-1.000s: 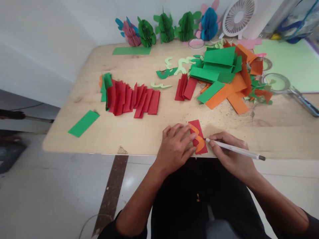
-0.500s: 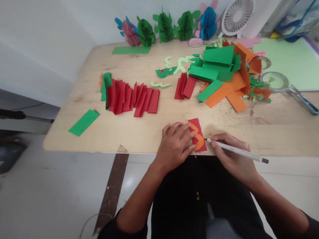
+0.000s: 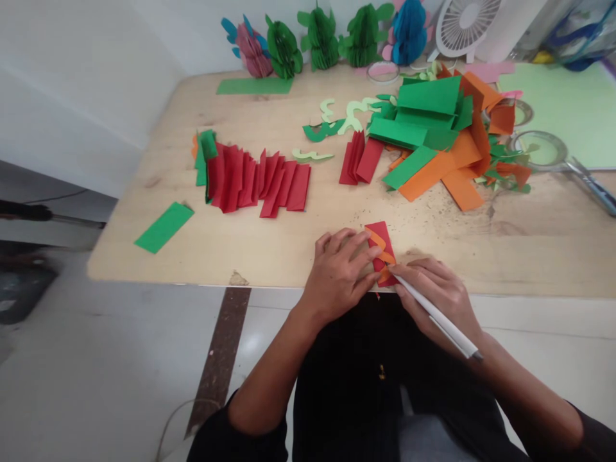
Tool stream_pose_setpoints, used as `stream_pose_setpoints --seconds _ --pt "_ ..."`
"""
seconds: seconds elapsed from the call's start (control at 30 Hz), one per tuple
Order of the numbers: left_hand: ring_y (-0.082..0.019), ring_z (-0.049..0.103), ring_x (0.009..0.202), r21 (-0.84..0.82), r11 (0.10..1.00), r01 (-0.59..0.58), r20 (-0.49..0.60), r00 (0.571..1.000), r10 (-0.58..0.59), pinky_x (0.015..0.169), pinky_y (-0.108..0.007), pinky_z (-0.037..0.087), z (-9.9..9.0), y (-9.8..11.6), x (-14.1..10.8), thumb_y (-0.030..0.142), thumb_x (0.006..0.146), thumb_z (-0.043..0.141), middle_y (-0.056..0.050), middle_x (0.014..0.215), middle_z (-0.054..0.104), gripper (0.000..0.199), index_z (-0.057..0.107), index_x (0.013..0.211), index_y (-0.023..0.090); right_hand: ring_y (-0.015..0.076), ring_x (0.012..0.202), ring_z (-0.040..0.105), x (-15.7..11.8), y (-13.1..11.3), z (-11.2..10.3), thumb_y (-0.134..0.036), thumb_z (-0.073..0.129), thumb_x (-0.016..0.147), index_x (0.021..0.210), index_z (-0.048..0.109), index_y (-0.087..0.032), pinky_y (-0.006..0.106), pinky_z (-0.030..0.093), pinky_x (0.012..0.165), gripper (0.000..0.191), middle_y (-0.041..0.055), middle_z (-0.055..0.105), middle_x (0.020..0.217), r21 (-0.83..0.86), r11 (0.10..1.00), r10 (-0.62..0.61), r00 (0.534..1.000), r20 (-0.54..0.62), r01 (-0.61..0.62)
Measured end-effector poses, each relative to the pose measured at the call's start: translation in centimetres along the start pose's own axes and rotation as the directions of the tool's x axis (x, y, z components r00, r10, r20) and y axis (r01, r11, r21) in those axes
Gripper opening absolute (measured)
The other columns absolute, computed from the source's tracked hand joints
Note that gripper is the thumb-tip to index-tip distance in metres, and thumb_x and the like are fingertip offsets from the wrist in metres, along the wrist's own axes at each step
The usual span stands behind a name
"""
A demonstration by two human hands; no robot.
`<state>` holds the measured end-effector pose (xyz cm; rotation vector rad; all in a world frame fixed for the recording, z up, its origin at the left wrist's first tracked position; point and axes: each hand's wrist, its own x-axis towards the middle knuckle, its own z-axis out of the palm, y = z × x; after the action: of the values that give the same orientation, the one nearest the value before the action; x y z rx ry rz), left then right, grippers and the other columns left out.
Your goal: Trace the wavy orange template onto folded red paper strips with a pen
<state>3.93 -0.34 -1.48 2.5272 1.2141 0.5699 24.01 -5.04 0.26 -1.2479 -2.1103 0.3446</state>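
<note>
Near the table's front edge lies a small folded red paper strip. On top of it rests a wavy orange paper cutout. My left hand is palm down beside them, its fingers spread and its tips pressing the cutout onto the strip. My right hand grips a white pen, whose tip touches the lower part of the cutout near its curved edge. The left fingers cover the left side of both papers.
Folded red papers and a green strip lie left. A heap of green papers and orange papers sits right, near scissors. Paper figures and a white fan stand along the wall.
The pen tip has moved left from beside the red strip onto the orange cutout, and the pen's back end has swung down toward me. My left hand stays on the papers.
</note>
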Motion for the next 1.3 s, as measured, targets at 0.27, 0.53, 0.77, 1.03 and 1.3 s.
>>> stream_pose_setpoints --seconds 0.27,0.53,0.77,1.03,1.3 --pt "-0.029 0.043 0.127 -0.015 1.0 0.018 0.007 1.0 -0.017 0.106 -0.049 0.028 -0.07 -0.03 0.03 0.04 0.094 0.052 -0.007 0.136 0.057 0.034 0.062 0.122 0.024 0.0208 0.079 0.065 -0.44 0.11 0.47 -0.011 0.059 0.084 0.113 0.062 -0.018 0.035 0.049 0.069 0.03 0.0061 0.073 0.085 -0.128 0.988 -0.086 0.996 -0.03 0.081" --pt "-0.029 0.044 0.126 -0.01 1.0 0.008 -0.005 1.0 -0.008 0.106 -0.048 0.029 -0.01 0.06 -0.02 0.04 0.094 0.051 -0.007 0.136 0.057 0.033 0.063 0.121 0.024 0.0197 0.078 0.064 -0.45 0.22 0.72 -0.011 0.059 0.085 0.111 0.062 -0.017 0.035 0.049 0.071 0.026 0.0067 0.073 0.086 -0.085 0.993 -0.086 0.993 -0.081 0.079" --pt "-0.029 0.043 0.127 0.003 1.0 0.015 0.006 1.0 -0.015 0.106 -0.048 0.028 -0.06 -0.1 0.0 0.04 0.094 0.051 -0.006 0.137 0.056 0.033 0.062 0.122 0.025 0.0197 0.077 0.065 -0.49 0.29 0.71 -0.012 0.059 0.085 0.109 0.063 -0.015 0.035 0.048 0.069 0.024 0.0078 0.073 0.086 -0.079 0.993 -0.089 0.993 -0.083 0.083" --pt "-0.029 0.044 0.127 0.01 1.0 0.006 -0.001 1.0 -0.006 0.105 -0.048 0.029 -0.04 0.03 -0.02 0.037 0.094 0.05 -0.007 0.137 0.057 0.032 0.062 0.121 0.024 0.0202 0.076 0.065 -0.46 0.38 0.69 -0.011 0.059 0.083 0.108 0.065 -0.015 0.035 0.048 0.067 0.025 0.0071 0.073 0.083 -0.064 0.993 -0.101 0.991 -0.084 0.096" --pt "-0.029 0.044 0.127 0.01 1.0 0.014 0.0 1.0 -0.014 0.105 -0.048 0.029 -0.08 0.11 0.02 0.03 0.094 0.048 -0.006 0.137 0.057 0.031 0.063 0.12 0.024 0.0194 0.076 0.064 -0.37 0.22 0.61 -0.011 0.058 0.085 0.108 0.063 -0.015 0.035 0.048 0.067 0.023 0.0079 0.072 0.084 -0.064 0.993 -0.102 0.991 -0.087 0.097"
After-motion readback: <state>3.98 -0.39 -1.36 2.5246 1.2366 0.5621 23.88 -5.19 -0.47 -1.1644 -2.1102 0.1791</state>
